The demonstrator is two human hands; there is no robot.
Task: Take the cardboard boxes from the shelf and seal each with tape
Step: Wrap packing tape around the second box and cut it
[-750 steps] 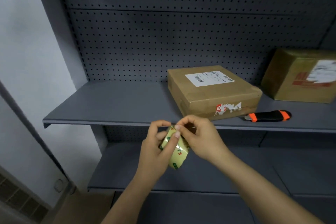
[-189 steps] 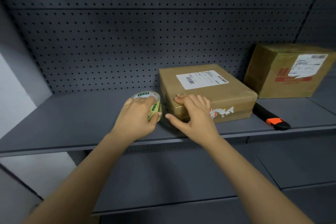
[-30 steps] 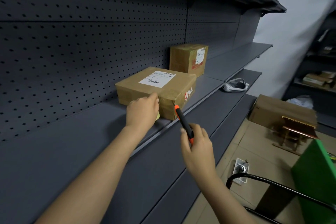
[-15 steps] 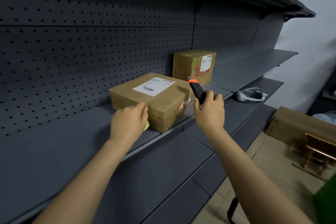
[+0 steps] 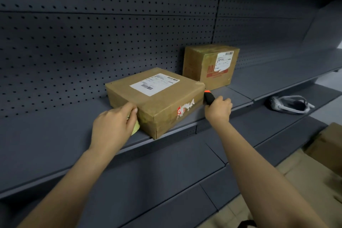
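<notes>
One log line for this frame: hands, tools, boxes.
left hand: holds tape roll beside flat box | right hand: grips utility knife at box's right end | second box: on shelf behind

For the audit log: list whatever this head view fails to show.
Head view, all four:
Yellowish tape roll: nearly all hidden under the left hand.
Black-and-orange utility knife: blade, if out, hidden behind the flat brown cardboard box; handle inside the right hand.
White shipping label: print too small to read.
Brown floor carton: cut by the right edge.
</notes>
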